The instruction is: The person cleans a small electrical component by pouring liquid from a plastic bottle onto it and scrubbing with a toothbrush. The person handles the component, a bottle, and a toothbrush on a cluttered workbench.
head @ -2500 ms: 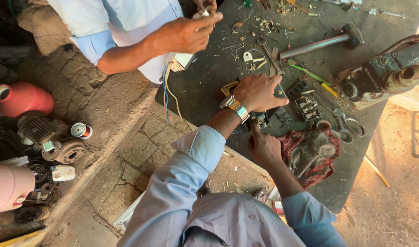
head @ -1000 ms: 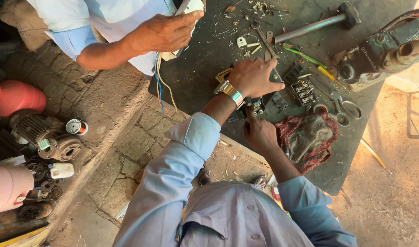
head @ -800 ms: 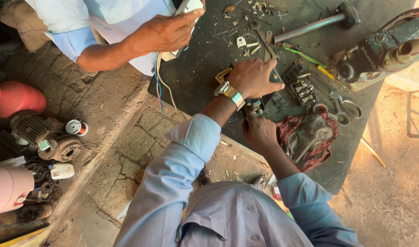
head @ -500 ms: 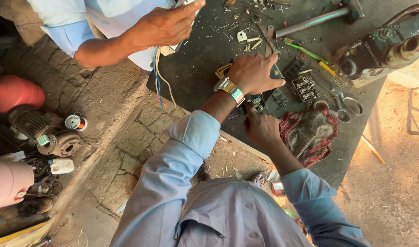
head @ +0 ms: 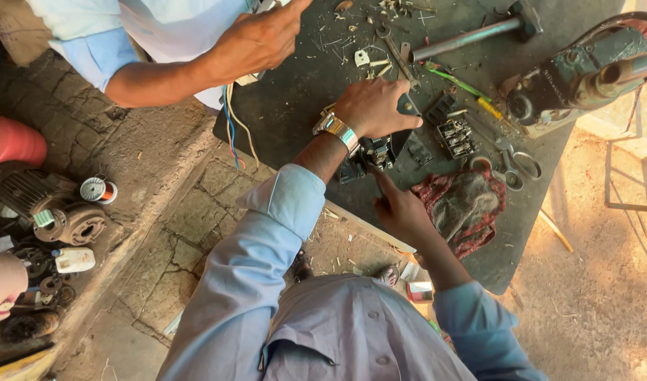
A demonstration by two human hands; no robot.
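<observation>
Left hand: the left hand (head: 376, 107), wearing a metal watch, is pressing down, fingers together, on the small black electrical part (head: 369, 154).
Right hand: the right hand (head: 401, 208) is touching that part with a stretched finger, the rest curled.
Part: lying on the dark tabletop (head: 302, 77), left of the red rag (head: 464, 204).
Co-worker: another person's hand (head: 256, 42) is holding something pale with coloured wires (head: 231, 130) at the far left edge.

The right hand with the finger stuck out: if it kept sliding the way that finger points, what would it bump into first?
Most likely the small black part that the left hand rests over; the right hand points its finger up toward it. Depth is hard to judge.
</observation>
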